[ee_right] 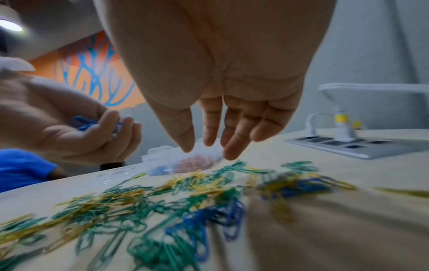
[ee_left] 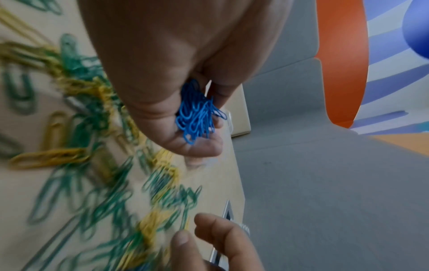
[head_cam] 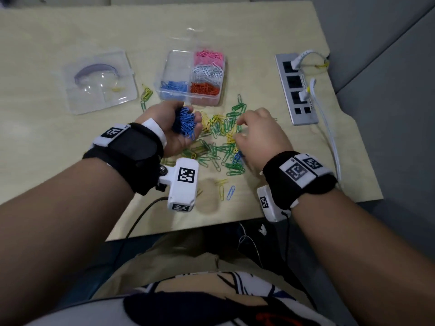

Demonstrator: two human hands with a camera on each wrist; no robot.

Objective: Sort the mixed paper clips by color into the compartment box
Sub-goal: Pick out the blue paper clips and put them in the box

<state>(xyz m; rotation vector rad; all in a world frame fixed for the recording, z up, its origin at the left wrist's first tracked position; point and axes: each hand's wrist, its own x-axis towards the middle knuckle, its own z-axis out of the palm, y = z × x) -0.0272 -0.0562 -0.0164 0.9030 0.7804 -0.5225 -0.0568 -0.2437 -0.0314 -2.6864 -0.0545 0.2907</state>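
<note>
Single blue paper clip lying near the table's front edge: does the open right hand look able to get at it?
Probably yes. The single blue paper clip lies alone and uncovered, and the right hand hovers empty nearby.

Compartment box (head_cam: 164,67) toward the far middle of the tabletop (head_cam: 47,149), clips in four of its compartments. Lid (head_cam: 98,81) lying left of it, well apart. Power strip (head_cam: 295,90) to the right, near the edge. Loose clip pile (head_cam: 219,147) in front of the box, between left hand (head_cam: 174,128) and right hand (head_cam: 261,135). Handful of clips (head_cam: 184,122) in the left palm.
</note>
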